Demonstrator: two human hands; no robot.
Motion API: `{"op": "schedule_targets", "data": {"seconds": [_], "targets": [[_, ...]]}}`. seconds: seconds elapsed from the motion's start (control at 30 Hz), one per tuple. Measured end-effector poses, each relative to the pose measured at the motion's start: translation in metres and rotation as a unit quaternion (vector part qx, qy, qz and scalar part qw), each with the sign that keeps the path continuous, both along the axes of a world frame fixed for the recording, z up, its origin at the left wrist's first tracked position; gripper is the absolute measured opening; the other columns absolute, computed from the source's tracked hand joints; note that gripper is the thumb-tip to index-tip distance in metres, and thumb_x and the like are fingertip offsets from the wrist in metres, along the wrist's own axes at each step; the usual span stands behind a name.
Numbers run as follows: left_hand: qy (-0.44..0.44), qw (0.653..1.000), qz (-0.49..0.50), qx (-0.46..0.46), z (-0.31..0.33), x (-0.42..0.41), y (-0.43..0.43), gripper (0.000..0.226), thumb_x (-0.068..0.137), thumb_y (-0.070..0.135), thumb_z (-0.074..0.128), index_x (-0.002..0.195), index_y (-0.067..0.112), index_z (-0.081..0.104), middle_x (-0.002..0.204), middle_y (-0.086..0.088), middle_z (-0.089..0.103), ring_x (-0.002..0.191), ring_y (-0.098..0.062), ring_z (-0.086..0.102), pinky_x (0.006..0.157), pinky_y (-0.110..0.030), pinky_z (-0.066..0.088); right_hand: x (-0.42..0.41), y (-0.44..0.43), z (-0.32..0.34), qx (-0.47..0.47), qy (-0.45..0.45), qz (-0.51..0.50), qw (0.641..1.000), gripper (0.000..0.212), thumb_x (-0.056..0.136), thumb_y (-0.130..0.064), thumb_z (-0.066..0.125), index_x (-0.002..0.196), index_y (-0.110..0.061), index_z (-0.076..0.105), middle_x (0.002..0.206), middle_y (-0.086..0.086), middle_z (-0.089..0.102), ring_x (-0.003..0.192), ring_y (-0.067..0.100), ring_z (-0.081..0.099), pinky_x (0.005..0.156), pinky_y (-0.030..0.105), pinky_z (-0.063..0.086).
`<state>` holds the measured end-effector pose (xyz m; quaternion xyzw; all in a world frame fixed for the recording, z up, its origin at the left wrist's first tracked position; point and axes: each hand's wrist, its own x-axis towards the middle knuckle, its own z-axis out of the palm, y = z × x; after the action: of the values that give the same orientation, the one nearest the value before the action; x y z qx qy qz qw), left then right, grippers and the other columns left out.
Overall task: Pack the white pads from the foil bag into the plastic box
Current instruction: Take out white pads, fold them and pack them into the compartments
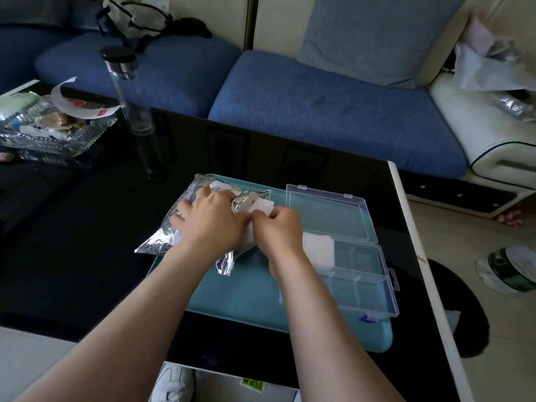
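Packing is under way but far from finished: a stack of pads (317,248) already sits in the box (362,274), in the compartment at its 9 o'clock end, while the small compartments toward 3 o'clock look bare through the clear plastic. The lid (327,213) lies flung open at 12 o'clock. More pads are plainly left, going by the bulge in the bag (200,198), which lies crumpled on the teal tray (246,300) at 9 o'clock of the box.

Now the hands! The left hand (211,219) is spread flat, fingers splayed, pressing down on the bag near its mouth, gripping nothing that I can see. The right hand (278,226) is curled up, fingertips pinched on a white pad (264,205) poking from the bag's mouth at the 12 o'clock side of the knuckles. My read: it's drawing that one out, box-bound next.
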<state>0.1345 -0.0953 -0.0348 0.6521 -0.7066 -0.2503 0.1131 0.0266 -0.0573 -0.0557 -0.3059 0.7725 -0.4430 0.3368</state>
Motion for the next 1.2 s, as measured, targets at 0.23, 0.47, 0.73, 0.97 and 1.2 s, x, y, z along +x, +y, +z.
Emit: {"op": "schedule_targets", "data": {"seconds": [0.23,0.47,0.73,0.97,1.2], "targets": [[-0.002,1.0,-0.009,0.029,0.004,-0.004,0.005,0.062,0.098,0.06,0.055,0.152,0.032,0.045,0.172,-0.005,0.013,0.157,-0.046,-0.005,0.123,-0.065,0.005,-0.023,0.0,0.006,0.023,0.09,0.018,0.995,0.013,0.093,-0.016,0.062,0.082,-0.013,0.055,0.081,0.006,0.055,0.076,0.03,0.053,0.05,0.026,0.03],[-0.005,0.999,-0.04,0.0,0.011,-0.013,0.012,0.074,0.091,0.06,0.065,0.154,0.034,0.037,0.174,-0.009,0.007,0.159,-0.042,-0.012,0.121,-0.069,-0.005,-0.045,0.014,0.029,-0.039,0.101,-0.021,0.994,0.007,0.093,-0.012,0.056,0.086,-0.013,0.058,0.081,0.003,0.06,0.065,0.017,0.051,0.045,0.019,0.033],[0.245,0.956,-0.074,-0.146,0.026,-0.041,0.024,0.041,0.103,0.017,0.049,0.142,0.02,0.06,0.147,-0.002,0.059,0.139,-0.021,0.049,0.108,-0.028,0.036,-0.059,0.026,0.038,-0.165,0.0,0.002,0.986,0.016,0.101,-0.019,0.064,0.117,-0.022,0.064,0.089,0.003,0.075,0.071,0.009,0.067,0.062,0.022,0.05],[0.495,0.864,-0.052,0.075,0.032,-0.064,0.036,0.027,0.1,-0.002,0.049,0.106,0.008,0.073,0.061,0.009,0.064,0.066,-0.01,0.066,0.079,-0.052,0.065,-0.076,0.041,0.035,-0.201,0.066,-0.003,0.977,0.013,0.108,-0.026,0.058,0.118,-0.019,0.062,0.088,-0.005,0.074,0.076,0.004,0.069,0.063,0.017,0.051],[0.517,0.839,-0.038,0.165,0.03,-0.073,0.042,0.015,0.105,0.008,0.061,0.107,-0.002,0.072,0.092,-0.02,0.077,0.085,-0.03,0.077,0.083,-0.047,0.065,-0.092,0.053,0.032,-0.218,0.159,-0.052,0.962,0.016,0.102,-0.03,0.069,0.106,-0.018,0.078,0.09,-0.01,0.075,0.082,0.004,0.07,0.067,0.012,0.051]]}}
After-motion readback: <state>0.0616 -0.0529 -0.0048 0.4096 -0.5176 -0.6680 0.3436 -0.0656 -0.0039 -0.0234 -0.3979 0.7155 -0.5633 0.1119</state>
